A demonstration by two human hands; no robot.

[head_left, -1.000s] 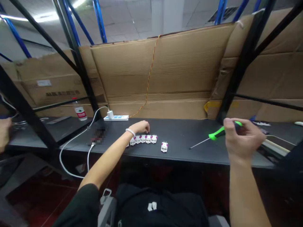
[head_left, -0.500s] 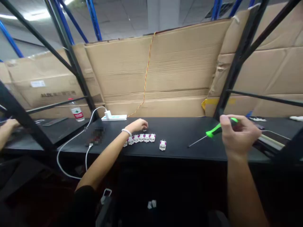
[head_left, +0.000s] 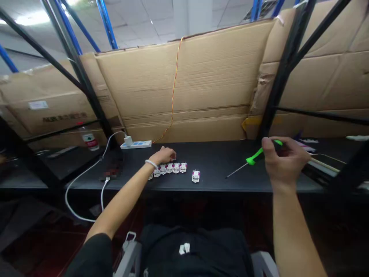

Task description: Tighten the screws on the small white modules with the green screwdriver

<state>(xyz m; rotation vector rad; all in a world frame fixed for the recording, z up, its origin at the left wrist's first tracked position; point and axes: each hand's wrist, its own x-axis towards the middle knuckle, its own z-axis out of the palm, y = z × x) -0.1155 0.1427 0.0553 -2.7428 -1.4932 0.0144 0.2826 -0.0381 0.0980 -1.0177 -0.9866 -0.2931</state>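
Observation:
My right hand (head_left: 284,161) is closed around the handle of a green and black screwdriver (head_left: 253,157), whose thin shaft points left and down to the black table (head_left: 219,161). My left hand (head_left: 164,155), with a white bracelet at the wrist, rests on the table with fingers curled, just behind a row of several small white and magenta parts (head_left: 168,169). What its fingers hold, if anything, is hidden. One more such part (head_left: 195,176) lies apart to the right of the row.
A white power strip (head_left: 136,144) with a charger and white cable (head_left: 86,173) lies at the back left beside a dark phone (head_left: 111,171). Cardboard sheets (head_left: 207,84) wall the back. Black frame bars (head_left: 276,80) cross the view. A bottle (head_left: 88,139) stands far left.
The view has shifted a little, so everything sits slightly left and lower in frame. My right hand with the screwdriver has stayed raised. The other person's hand at far left has left the view.

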